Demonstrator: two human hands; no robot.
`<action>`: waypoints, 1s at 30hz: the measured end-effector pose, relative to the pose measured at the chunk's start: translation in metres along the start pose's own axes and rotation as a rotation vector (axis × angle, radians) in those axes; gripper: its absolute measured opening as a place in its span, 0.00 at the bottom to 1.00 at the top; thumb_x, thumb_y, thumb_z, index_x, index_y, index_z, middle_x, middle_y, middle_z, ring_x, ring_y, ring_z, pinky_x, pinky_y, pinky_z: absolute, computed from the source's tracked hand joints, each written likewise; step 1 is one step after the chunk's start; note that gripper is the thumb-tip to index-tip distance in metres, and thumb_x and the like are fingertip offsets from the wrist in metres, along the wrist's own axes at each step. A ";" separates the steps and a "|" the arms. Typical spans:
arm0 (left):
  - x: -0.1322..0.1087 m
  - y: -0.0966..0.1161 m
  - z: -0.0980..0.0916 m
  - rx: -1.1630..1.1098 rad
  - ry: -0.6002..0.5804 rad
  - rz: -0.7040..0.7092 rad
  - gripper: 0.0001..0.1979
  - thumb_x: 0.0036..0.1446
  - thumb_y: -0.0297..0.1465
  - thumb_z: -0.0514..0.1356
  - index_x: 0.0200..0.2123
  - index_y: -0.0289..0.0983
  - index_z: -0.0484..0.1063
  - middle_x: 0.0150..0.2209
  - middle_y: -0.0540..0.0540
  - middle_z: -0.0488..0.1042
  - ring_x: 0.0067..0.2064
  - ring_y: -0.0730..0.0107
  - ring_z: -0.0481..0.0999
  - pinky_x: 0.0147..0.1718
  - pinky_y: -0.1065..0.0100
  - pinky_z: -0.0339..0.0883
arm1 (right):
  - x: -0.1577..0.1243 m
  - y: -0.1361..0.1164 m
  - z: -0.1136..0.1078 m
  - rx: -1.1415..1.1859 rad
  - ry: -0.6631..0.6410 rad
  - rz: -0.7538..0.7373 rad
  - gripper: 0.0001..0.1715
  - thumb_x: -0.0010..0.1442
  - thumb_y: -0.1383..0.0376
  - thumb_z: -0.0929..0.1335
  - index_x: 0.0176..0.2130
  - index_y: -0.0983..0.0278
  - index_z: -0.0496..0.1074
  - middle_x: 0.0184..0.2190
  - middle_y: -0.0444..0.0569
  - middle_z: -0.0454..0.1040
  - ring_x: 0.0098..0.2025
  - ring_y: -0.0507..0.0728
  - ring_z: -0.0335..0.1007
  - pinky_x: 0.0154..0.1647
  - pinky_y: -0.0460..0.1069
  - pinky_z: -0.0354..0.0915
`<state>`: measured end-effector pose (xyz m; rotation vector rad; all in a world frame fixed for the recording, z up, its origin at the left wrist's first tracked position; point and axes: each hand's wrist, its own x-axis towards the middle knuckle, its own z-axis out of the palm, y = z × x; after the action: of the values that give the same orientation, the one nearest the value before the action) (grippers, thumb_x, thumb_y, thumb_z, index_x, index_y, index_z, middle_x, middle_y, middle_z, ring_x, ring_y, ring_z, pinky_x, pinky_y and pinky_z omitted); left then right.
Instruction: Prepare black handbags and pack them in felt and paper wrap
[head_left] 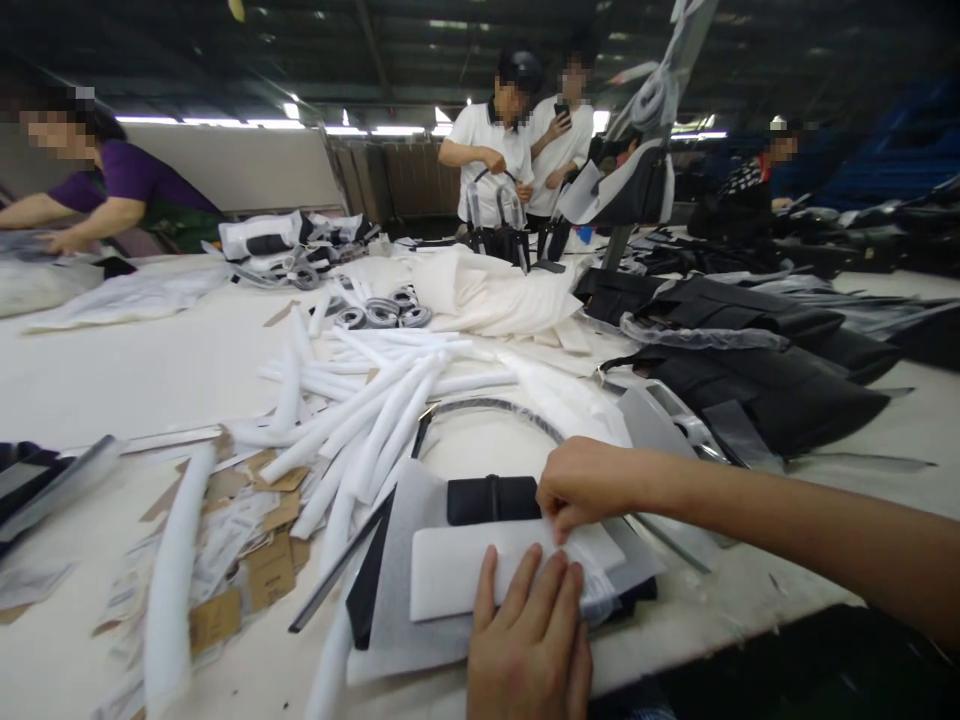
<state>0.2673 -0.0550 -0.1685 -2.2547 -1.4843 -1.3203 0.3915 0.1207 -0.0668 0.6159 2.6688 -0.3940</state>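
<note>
A black handbag point(363, 598) lies on the table in front of me, its wrapped handle point(495, 405) arching away. White foam sheeting point(397, 500) covers much of it, around a black strap tab point(491, 499). My left hand point(529, 630) is spread flat, fingertips on a folded white foam piece point(450, 575) on top of the bag. From the right my right hand point(574, 490) reaches in, fingers closed at the far edge of that foam piece. What its fingertips pinch is too small to make out. Clear plastic point(598, 592) shows beside my left fingers.
White foam tubes point(382, 410) and brown tags point(270, 572) lie left of the bag. Black bags point(757, 385) are piled right, with foam sheets point(495, 290) beyond. A metal post point(616, 248) stands behind. Two people point(487, 140) stand across the table; others work at left and right.
</note>
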 end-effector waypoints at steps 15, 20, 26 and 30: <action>-0.006 -0.005 0.011 0.019 0.069 0.014 0.16 0.64 0.37 0.59 0.53 0.41 0.76 0.52 0.52 0.80 0.53 0.63 0.79 0.73 0.54 0.33 | 0.059 0.058 0.005 0.188 -0.302 0.178 0.29 0.38 0.45 0.81 0.31 0.61 0.76 0.23 0.38 0.75 0.27 0.53 0.70 0.29 0.46 0.60; -0.005 -0.006 0.008 0.052 0.060 0.071 0.16 0.64 0.37 0.60 0.53 0.42 0.76 0.52 0.52 0.80 0.53 0.64 0.79 0.73 0.56 0.31 | 0.061 0.072 -0.005 0.286 -0.257 0.178 0.18 0.64 0.53 0.71 0.38 0.67 0.75 0.33 0.44 0.76 0.32 0.53 0.73 0.36 0.51 0.71; -0.007 -0.005 0.007 0.062 0.053 0.063 0.17 0.64 0.37 0.60 0.54 0.43 0.75 0.53 0.53 0.80 0.54 0.63 0.78 0.73 0.55 0.30 | 0.015 0.038 -0.002 0.329 0.122 0.184 0.31 0.63 0.53 0.70 0.61 0.63 0.69 0.54 0.55 0.76 0.53 0.62 0.72 0.56 0.55 0.65; -0.004 -0.002 0.002 0.027 0.026 0.038 0.18 0.63 0.35 0.62 0.56 0.42 0.74 0.54 0.54 0.79 0.55 0.64 0.77 0.73 0.57 0.31 | 0.000 0.015 0.021 0.347 0.116 0.200 0.67 0.43 0.51 0.80 0.72 0.62 0.52 0.58 0.60 0.73 0.57 0.71 0.69 0.56 0.58 0.63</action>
<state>0.2663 -0.0552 -0.1733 -2.2291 -1.4342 -1.3064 0.4047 0.1261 -0.0881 1.0267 2.6312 -0.7938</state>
